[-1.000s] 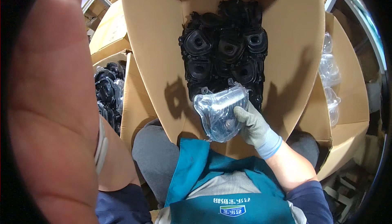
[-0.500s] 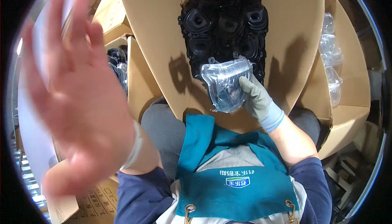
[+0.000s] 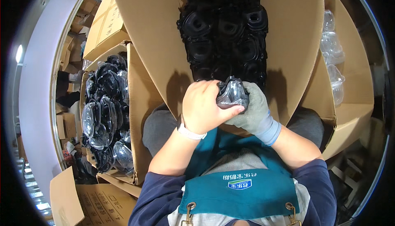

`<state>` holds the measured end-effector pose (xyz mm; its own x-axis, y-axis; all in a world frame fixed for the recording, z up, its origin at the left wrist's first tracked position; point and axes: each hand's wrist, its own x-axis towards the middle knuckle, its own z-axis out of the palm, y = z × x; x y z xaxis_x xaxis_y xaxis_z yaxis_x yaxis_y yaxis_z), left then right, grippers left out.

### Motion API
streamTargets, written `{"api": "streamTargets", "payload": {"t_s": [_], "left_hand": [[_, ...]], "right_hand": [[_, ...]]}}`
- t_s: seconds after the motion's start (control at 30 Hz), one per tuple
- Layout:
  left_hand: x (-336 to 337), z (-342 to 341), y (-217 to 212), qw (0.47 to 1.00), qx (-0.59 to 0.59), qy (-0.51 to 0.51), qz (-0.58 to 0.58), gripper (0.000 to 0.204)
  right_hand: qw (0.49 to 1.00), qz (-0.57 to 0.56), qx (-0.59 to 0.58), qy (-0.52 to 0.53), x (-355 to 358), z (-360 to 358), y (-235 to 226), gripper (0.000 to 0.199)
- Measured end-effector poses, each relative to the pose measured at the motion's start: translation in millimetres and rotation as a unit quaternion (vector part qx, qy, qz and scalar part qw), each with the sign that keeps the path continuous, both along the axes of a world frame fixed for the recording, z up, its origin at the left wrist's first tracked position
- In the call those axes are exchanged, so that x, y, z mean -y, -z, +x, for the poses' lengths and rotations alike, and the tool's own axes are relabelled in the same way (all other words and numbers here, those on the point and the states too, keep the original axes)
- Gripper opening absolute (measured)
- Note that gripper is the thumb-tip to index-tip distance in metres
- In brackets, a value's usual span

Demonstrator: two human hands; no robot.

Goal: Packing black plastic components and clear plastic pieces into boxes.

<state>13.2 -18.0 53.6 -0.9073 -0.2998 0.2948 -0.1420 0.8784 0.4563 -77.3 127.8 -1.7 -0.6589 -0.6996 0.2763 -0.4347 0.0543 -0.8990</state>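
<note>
Both hands hold a small headlamp (image 3: 233, 96), with a clear lens and dark parts behind it, low over the large carton in front of me. My bare left hand (image 3: 207, 104) wraps its left side, the thumb stretched across the near edge. My right hand (image 3: 254, 107), in a grey glove, grips it from the right and below. The hands cover much of the lamp. Beyond them, several black lamp housings (image 3: 228, 26) stand packed in rows in the large carton (image 3: 290, 28).
At the left, an open carton (image 3: 142, 115) holds several black lamps with clear lenses (image 3: 105, 115). Another carton (image 3: 349, 69) at the right contains clear lens covers (image 3: 332, 47). A box (image 3: 105, 20) stands at the back left, and a carton flap (image 3: 66, 195) sticks up at the lower left.
My left hand has come down from the raised, spread position at the left and closed on the headlamp. My right hand has turned the lamp, so its lens face is seen more end-on.
</note>
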Motion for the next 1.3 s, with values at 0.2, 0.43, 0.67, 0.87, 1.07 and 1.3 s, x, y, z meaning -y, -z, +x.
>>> {"api": "streamTargets", "payload": {"t_s": [0.2, 0.43, 0.67, 0.87, 1.07, 1.3], "left_hand": [[5.5, 6.8, 19.4, 0.999, -0.029, -0.018, -0.005, 0.062], [-3.8, 2.8, 16.8, 0.993, -0.103, 0.051, -0.041, 0.056], [-18.1, -1.1, 24.1, 0.993, -0.096, 0.070, -0.007, 0.056], [5.0, 10.0, 23.3, 0.869, -0.171, -0.083, 0.457, 0.066], [18.8, 29.0, 40.9, 0.890, -0.166, -0.034, 0.423, 0.065], [20.7, 17.0, 36.3, 0.834, -0.176, -0.019, 0.522, 0.065]], "right_hand": [[0.997, -0.021, -0.029, -0.061, 0.1, -4.4, -6.6, 0.070], [0.961, -0.069, 0.255, -0.081, -4.0, -23.8, -32.4, 0.029], [0.996, -0.001, 0.086, -0.032, -8.1, -15.2, -30.7, 0.021], [0.983, -0.175, 0.062, 0.010, -5.8, -38.1, -26.9, 0.029], [0.912, -0.010, 0.345, -0.222, -14.6, -35.6, -30.0, 0.033], [0.925, 0.033, 0.340, -0.167, -12.8, -25.0, -31.8, 0.033]]}}
